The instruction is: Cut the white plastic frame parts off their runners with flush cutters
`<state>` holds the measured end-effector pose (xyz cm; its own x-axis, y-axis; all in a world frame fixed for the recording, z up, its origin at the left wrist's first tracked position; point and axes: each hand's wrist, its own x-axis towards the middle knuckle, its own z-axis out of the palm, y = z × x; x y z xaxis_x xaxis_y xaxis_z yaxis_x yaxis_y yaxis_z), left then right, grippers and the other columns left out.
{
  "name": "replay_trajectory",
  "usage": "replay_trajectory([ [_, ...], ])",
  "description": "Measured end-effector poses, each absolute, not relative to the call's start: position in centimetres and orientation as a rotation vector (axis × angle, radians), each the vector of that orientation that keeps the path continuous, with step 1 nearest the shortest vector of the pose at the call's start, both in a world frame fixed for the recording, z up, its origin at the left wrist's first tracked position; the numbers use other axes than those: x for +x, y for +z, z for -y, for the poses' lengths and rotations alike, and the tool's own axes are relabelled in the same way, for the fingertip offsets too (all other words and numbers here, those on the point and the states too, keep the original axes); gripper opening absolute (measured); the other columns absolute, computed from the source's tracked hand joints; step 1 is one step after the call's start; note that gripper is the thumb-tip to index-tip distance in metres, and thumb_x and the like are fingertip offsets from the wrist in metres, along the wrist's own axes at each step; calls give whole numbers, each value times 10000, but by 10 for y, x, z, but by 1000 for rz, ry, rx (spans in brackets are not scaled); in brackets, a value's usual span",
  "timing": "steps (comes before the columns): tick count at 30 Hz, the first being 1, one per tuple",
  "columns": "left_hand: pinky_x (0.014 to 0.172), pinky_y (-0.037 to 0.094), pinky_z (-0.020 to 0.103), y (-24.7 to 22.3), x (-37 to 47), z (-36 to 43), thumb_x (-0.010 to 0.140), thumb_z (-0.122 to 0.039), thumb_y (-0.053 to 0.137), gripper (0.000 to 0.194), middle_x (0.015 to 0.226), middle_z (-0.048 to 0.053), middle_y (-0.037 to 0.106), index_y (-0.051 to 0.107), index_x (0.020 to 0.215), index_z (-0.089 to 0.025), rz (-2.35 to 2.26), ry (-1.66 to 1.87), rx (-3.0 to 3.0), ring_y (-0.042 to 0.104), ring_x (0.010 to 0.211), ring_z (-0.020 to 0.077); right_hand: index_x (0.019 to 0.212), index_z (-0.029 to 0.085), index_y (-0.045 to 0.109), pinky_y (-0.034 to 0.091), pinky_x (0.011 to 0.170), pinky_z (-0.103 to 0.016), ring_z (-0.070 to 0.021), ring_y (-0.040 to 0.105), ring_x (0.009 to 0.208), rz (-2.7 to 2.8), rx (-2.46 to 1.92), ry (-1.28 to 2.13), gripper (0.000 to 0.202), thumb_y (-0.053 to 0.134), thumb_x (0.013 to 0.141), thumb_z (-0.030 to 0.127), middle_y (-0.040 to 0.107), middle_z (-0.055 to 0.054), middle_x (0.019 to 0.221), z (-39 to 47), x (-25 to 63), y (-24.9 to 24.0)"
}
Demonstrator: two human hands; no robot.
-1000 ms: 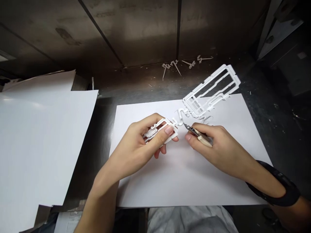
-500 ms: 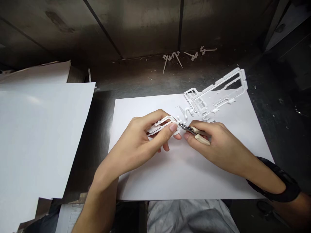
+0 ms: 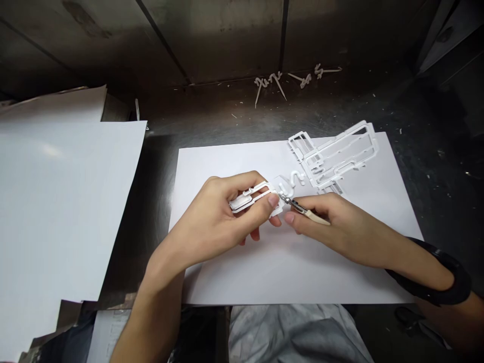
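Observation:
Between the thumb and fingers of my left hand (image 3: 227, 214) is a small white plastic frame part (image 3: 242, 201), held above a white sheet (image 3: 295, 272). My right hand (image 3: 340, 227) grips a pair of side cutters (image 3: 308, 212) with cream handles. The cutters' metal jaws touch the right end of the part, beside my left thumb. From that spot a curvy white sprue (image 3: 297, 179) leads toward a larger white plastic frame (image 3: 372, 141) farther back. Whether the sprue is still joined at the jaws is hard to see.
Several cut-off sprue pieces (image 3: 278, 85) lie along the metal wall at the back. Small white scraps dot the dark metal table (image 3: 212, 118). A stack with white sheets (image 3: 68, 201) stands at the left.
The cutter handles have come together, and the tool has turned slightly. The larger frame has dropped at its far end and lies flatter on the sheet. My left hand keeps its hold.

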<state>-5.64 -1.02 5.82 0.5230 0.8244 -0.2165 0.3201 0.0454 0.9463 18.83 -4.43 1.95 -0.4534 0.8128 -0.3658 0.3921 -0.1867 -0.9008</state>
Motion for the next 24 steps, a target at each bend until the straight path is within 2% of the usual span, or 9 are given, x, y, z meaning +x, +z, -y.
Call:
replay_trajectory([
  [4, 434, 528, 137, 58, -56, 10, 999, -181, 752, 115, 819, -44, 735, 733, 888, -204, -1028, 523, 1528, 666, 552, 108, 803, 197, 632, 246, 494, -300, -139, 376, 548, 1738, -1393, 1653, 483, 588, 1133, 547, 434, 29, 653, 47, 184, 14],
  [11, 443, 543, 140, 59, -59, 7, 1000, -200, 739, 136, 809, -44, 740, 732, 864, -203, -1067, 470, 1523, 669, 548, 114, 777, 206, 534, 329, 554, -315, -146, 452, 600, 1796, -1444, 1568, 482, 505, 1154, 505, 519, 33, 698, 53, 169, 8],
  [14, 461, 544, 137, 60, -61, 7, 1009, -197, 721, 160, 802, -50, 737, 731, 850, -203, -1073, 437, 1546, 663, 544, 105, 790, 209, 549, 345, 562, -323, -153, 471, 589, 1805, -1451, 1550, 480, 480, 1162, 505, 565, 28, 703, 55, 165, 7],
  [18, 498, 528, 121, 63, -63, 5, 1013, -162, 702, 170, 804, -66, 733, 731, 851, -203, -1078, 404, 1568, 650, 546, 80, 798, 206, 578, 396, 635, -327, -191, 568, 673, 1821, -1468, 1528, 484, 476, 1168, 502, 649, -15, 782, 56, 163, 8],
  [21, 533, 509, 108, 65, -62, 4, 1010, -143, 704, 176, 792, -78, 724, 722, 845, -201, -1081, 371, 1561, 638, 557, 61, 802, 207, 602, 409, 666, -329, -220, 606, 726, 1827, -1488, 1521, 485, 476, 1169, 499, 638, -27, 759, 56, 162, 8],
  [24, 579, 502, 129, 68, -64, 4, 1025, -164, 693, 206, 782, -78, 698, 691, 822, -197, -1101, 356, 1589, 631, 580, 62, 780, 208, 586, 380, 638, -319, -209, 577, 694, 1826, -1514, 1523, 485, 489, 1164, 488, 589, -15, 709, 56, 161, 8],
])
